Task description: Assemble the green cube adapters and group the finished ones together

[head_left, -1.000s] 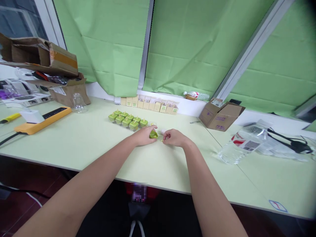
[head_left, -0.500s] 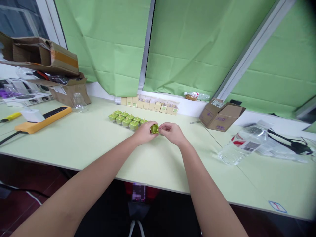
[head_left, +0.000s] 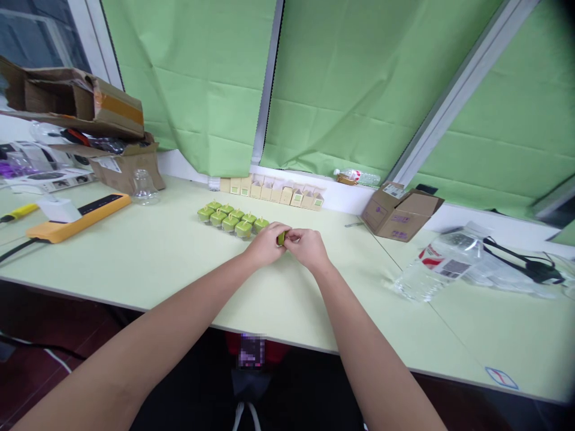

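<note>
A small green, cup-like lid is in my left hand, whose fingers are wrapped round it. It is tilted so that little more than a narrow side shows. My right hand is closed in a pinch against the lid's right side. What its fingertips hold, if anything, is hidden. Just left of my hands stand two rows of small clear containers with green square tops, each with a short pale tip sticking up. The nearest container almost touches my left fingers.
Small beige boxes line the back of the table. At the right are an opened cardboard box and a large clear bottle. A glass jar, a yellow power strip and stacked cartons stand at the left.
The green lid has turned in my left hand, from its hollow facing me to a narrower, tilted side. My right hand has moved slightly left and down, closer to my left hand.
</note>
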Demonstrator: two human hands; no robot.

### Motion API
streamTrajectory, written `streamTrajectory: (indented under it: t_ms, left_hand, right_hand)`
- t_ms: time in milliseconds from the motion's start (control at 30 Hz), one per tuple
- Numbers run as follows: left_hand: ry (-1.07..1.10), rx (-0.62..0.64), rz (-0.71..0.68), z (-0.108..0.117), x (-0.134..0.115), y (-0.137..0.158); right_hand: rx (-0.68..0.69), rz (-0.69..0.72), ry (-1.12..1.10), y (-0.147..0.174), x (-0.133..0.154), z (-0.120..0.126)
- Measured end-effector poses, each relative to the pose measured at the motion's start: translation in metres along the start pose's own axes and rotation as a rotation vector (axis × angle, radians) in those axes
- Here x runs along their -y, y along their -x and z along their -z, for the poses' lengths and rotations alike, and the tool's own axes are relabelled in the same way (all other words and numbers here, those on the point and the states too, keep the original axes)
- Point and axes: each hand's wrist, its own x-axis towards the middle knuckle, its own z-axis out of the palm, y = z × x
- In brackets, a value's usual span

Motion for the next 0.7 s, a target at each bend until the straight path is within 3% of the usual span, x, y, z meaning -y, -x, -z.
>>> streamTrajectory:
  t_ms: [233,467,700]
  left_hand:
    - [0.011,-0.007,0.028,0.0004,-0.0021,-0.0014]
    - [-0.001,-0.027,0.01,0.0004,0.0011,0.0002]
    - [0.025,-0.058,0.014,-0.0003,0.0017,-0.0012]
  right_hand:
    - [-0.092,-0.136,-0.07,-0.0021,-0.0039,-0.0031]
    - [0.07,-0.062,-0.241,-0.0014,-0.0075,-0.0067]
    - [0.025,-0.08,-0.19,-0.001,-0.0039,-0.004]
